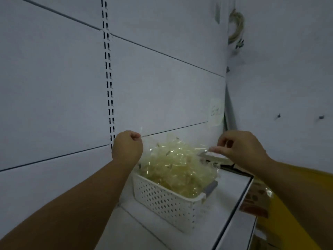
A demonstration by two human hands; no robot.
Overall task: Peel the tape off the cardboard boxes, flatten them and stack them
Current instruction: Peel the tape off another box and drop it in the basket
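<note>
A white perforated basket (167,202) stands on a white shelf, heaped with a crumpled pile of clear yellowish tape (176,165). Above its left rim my left hand (128,145) is curled, pinching the end of a thin clear tape strip (141,131). Over the basket's right end my right hand (239,147) pinches another clear bit of tape with thumb and fingertips. Whether both hands hold one strip is too faint to tell. A piece of printed cardboard (255,199) shows at the lower right, below the shelf edge.
The white shelf (225,213) has a dark front edge on the right. Behind it are white wall panels with a slotted upright (108,78). A coil of cord (236,26) hangs top right. A white flat object (218,157) lies behind the basket.
</note>
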